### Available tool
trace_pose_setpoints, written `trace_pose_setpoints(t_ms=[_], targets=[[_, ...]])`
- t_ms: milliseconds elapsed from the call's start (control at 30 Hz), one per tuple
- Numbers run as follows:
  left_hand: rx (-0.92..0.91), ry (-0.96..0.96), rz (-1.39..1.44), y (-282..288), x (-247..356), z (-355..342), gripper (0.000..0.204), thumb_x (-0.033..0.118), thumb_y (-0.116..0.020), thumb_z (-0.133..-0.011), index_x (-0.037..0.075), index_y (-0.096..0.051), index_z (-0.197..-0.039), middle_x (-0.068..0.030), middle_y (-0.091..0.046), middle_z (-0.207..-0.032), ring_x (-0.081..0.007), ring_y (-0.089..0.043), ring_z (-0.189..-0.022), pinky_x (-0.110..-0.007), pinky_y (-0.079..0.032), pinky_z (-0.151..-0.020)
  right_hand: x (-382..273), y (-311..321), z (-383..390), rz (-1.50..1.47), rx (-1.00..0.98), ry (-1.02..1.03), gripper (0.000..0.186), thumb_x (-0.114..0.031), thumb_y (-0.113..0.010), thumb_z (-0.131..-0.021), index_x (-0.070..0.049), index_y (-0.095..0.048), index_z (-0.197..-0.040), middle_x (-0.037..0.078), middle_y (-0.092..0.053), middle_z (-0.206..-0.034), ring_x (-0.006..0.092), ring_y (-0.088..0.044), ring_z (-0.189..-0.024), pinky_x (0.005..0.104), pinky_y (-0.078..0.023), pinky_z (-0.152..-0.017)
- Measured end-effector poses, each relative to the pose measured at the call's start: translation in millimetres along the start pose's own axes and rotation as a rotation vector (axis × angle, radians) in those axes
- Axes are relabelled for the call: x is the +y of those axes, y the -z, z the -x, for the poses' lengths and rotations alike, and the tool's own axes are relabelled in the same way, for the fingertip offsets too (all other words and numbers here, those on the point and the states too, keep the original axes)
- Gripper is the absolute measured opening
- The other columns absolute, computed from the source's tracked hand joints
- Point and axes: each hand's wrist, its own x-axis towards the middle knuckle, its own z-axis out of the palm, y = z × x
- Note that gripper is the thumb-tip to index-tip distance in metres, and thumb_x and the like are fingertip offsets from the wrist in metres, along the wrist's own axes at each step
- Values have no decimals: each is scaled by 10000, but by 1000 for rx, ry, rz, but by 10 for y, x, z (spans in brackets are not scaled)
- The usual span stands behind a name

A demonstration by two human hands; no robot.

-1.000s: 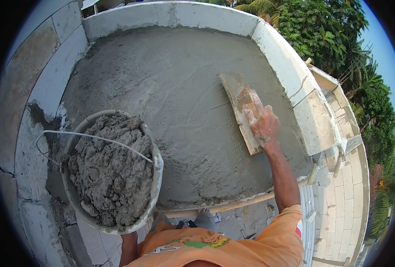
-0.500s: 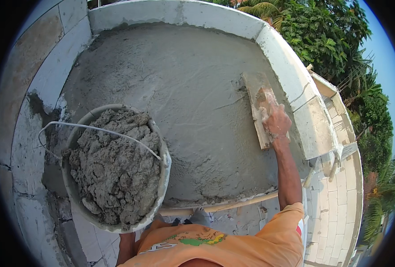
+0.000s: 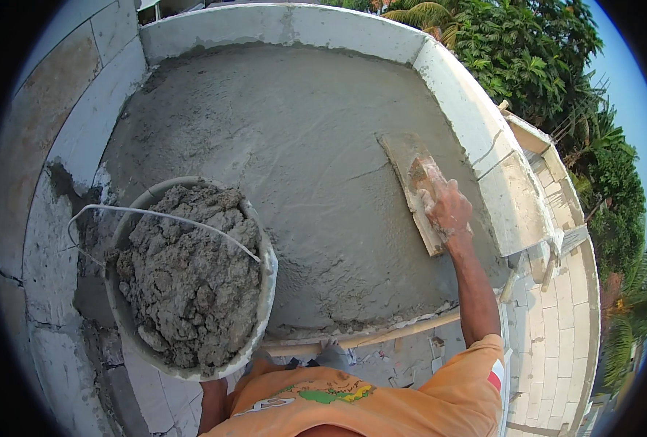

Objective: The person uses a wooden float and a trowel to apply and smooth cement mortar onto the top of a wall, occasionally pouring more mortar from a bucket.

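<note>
My right hand [image 3: 449,209] is closed round the handle of a wooden float [image 3: 404,154], whose long board lies on wet grey mortar [image 3: 302,167] near the right-hand wall. The board leans to the left at its far end. At the left is a round bucket [image 3: 269,280] heaped with coarse grey mortar [image 3: 192,277], its thin wire handle [image 3: 167,215] lying across the top. My left forearm [image 3: 214,400] runs up under the near side of the bucket. The bucket hides my left hand, so its hold does not show.
Low pale block walls [image 3: 287,25] border the mortar at the far side, left and right. A wooden strip [image 3: 382,335] runs along the near edge, with a littered lower floor beyond it. More pale blockwork [image 3: 557,328] stands at the right, with trees [image 3: 527,65] behind.
The float's far end has swung a little to the left over the mortar, with my right hand still on its handle. The bucket stays in nearly the same place; the view has shifted slightly.
</note>
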Motion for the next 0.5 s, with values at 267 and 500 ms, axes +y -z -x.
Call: trace_pose_setpoints(t_ms=[267, 500], targets=[[427, -61, -131, -291, 42, -136, 572, 459, -432, -971, 116, -338, -1420, -84, -392, -1429, -252, -378, -1304, -399, -282, -1107, -216, 40, 12, -141, 6, -121, 562, -318, -669, -823, -259, -481, -1349, 126, -536, -853, 345, -638, -701, 448, -522, -585], [367, -217, -214, 824, -157, -193, 556, 408, -423, -987, 78, -326, -1424, -107, -392, -1428, -268, -393, -1289, -395, -296, -1093, -129, -117, -99, -50, -74, -158, 544, -316, -674, -808, -231, -505, -1318, 136, -554, -870, 341, -655, -727, 459, -531, -604]])
